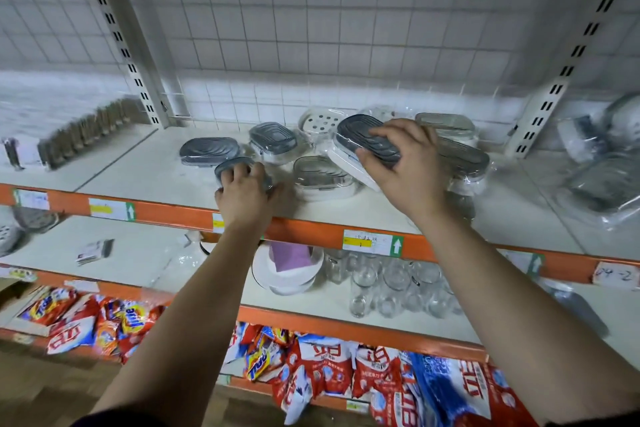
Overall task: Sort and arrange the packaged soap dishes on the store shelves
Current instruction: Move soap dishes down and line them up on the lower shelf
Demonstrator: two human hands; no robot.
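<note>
Several packaged soap dishes with grey ribbed tops and white bases lie scattered on the upper shelf (166,180). My left hand (244,196) grips a small grey soap dish (232,165) near the shelf's front edge. My right hand (403,163) holds a dark grey soap dish (363,135) lifted and tilted above a white one (349,166). Loose dishes lie nearby: one at the left (209,150), one behind it (273,139), one in front of the middle (320,177), a white perforated one (320,123) at the back, and more at the right (464,158).
An orange shelf rail (311,229) with price labels runs along the front. Brushes (86,132) stand at the left, wrapped goods (602,163) at the right. The shelf below holds white bowls (287,270) and glasses (391,288). Detergent bags (329,364) fill the bottom shelf.
</note>
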